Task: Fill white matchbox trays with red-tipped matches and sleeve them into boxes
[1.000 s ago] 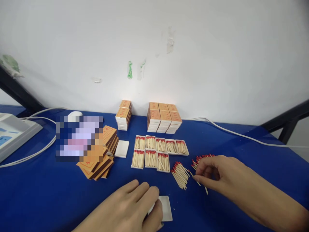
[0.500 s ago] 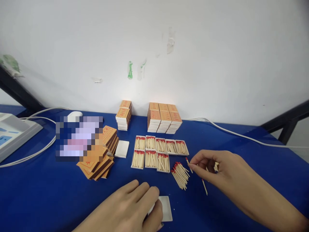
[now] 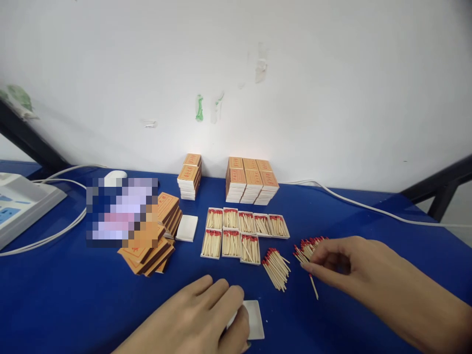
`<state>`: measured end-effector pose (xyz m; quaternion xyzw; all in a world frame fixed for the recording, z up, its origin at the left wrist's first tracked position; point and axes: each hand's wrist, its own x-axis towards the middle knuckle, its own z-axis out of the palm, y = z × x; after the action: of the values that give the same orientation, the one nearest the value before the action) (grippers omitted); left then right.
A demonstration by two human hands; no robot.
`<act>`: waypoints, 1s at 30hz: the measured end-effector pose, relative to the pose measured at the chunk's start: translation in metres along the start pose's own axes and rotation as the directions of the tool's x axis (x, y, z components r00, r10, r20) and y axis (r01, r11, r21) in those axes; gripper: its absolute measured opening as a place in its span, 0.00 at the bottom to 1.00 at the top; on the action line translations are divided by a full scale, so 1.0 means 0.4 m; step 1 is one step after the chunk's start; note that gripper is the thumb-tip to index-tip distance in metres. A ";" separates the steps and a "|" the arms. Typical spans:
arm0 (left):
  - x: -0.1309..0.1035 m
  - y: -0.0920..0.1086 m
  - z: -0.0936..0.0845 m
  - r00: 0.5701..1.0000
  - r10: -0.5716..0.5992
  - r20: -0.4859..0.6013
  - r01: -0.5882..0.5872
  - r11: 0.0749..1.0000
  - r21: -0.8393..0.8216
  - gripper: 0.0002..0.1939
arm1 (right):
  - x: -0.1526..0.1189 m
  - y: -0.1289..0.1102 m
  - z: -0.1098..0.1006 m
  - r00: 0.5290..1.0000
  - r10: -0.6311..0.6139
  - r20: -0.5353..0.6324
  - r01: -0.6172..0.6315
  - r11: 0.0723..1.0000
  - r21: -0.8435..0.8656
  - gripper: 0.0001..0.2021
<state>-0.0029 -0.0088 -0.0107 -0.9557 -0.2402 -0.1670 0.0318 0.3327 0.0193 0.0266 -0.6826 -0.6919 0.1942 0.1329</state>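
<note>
"You're arching your left hand [image 3: 201,314] palm-down, bottom centre, and curling your right hand [image 3: 356,265], lower right."

"You're gripping the white tray [image 3: 255,319] left-handed; beside the loose matches [image 3: 304,250], I can't tell whether you're grasping any."

Beyond the left-hand grip [image 3: 206,314] rises a pale wall [image 3: 332,98] with torn green and whitish scraps [image 3: 199,108] on it, a blue tabletop [image 3: 73,295] spreads beneath that grip, and dark slanting bars [image 3: 29,132] stand far to its left and right
</note>
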 end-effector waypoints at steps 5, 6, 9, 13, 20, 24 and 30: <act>0.000 0.003 0.005 1.000 -0.017 -0.020 0.017 0.999 -0.029 0.07 | -0.008 0.023 0.005 0.986 0.087 0.143 -0.056 0.977 -0.203 0.08; 0.000 0.003 0.007 0.999 -0.023 -0.023 0.022 0.999 -0.038 0.08 | -0.009 0.022 0.006 0.987 0.064 0.146 -0.035 0.980 -0.197 0.06; 0.001 0.003 0.013 0.999 -0.038 -0.015 0.037 0.998 -0.056 0.09 | -0.014 0.016 0.010 0.983 0.000 0.186 0.031 0.987 -0.161 0.04; -0.002 0.002 0.015 0.999 -0.037 -0.032 0.035 0.998 -0.047 0.09 | -0.020 0.006 0.017 0.983 -0.056 0.173 0.078 0.989 -0.124 0.07; -0.001 0.004 0.015 0.996 -0.022 -0.082 0.020 1.000 -0.016 0.07 | 0.001 -0.029 0.026 0.997 -0.008 0.070 0.008 1.000 0.003 0.11; -0.002 0.002 0.020 0.997 -0.018 -0.080 0.018 1.000 -0.002 0.06 | 0.007 -0.066 0.036 0.998 -0.002 0.058 -0.002 0.997 0.077 0.12; -0.003 0.003 0.016 0.998 -0.017 -0.059 0.017 1.000 -0.012 0.08 | 0.009 -0.068 0.021 1.000 0.028 0.003 -0.028 0.993 0.116 0.15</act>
<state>-0.0012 -0.0094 -0.0170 -0.9485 -0.2463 -0.1967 0.0321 0.3047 0.0226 0.0311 -0.6830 -0.6700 0.2366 0.1692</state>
